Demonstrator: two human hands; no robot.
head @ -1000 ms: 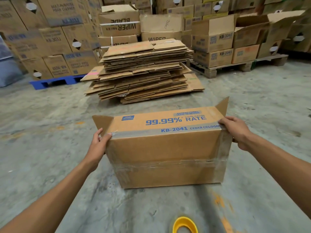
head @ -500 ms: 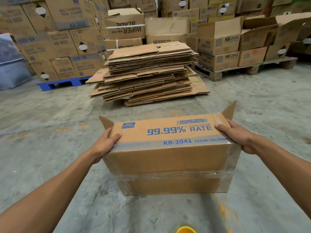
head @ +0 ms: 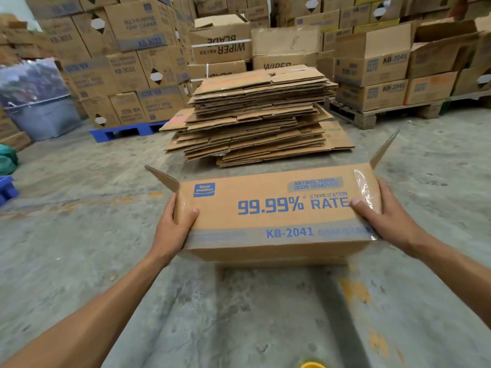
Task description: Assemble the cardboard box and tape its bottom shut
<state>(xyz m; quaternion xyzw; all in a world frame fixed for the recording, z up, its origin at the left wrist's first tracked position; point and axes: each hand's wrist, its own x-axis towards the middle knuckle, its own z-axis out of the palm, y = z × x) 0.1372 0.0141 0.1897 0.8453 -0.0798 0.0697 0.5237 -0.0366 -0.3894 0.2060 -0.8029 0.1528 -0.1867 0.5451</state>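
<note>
A brown cardboard box [head: 265,216] printed "99.99% RATE" and "KB-2041" is held above the concrete floor in front of me, tipped so its printed long side faces up. Clear tape wraps over both of its ends. Two small flaps stick up at the far corners. My left hand [head: 174,229] grips the box's left end, thumb on the printed face. My right hand [head: 382,216] grips the right end the same way. The taped bottom is almost out of sight below the near edge.
A tall stack of flattened cardboard boxes [head: 255,115] lies just beyond the box. Stacked cartons on a blue pallet [head: 125,131] stand at the back left, and cartons on a wooden pallet [head: 372,118] at the back right. A yellow tape roll [head: 312,365] peeks in at the bottom edge.
Both hands have lifted the box and tilted it away from me, so the printed side now faces up and the taped bottom has swung out of view. The camera has moved closer.
</note>
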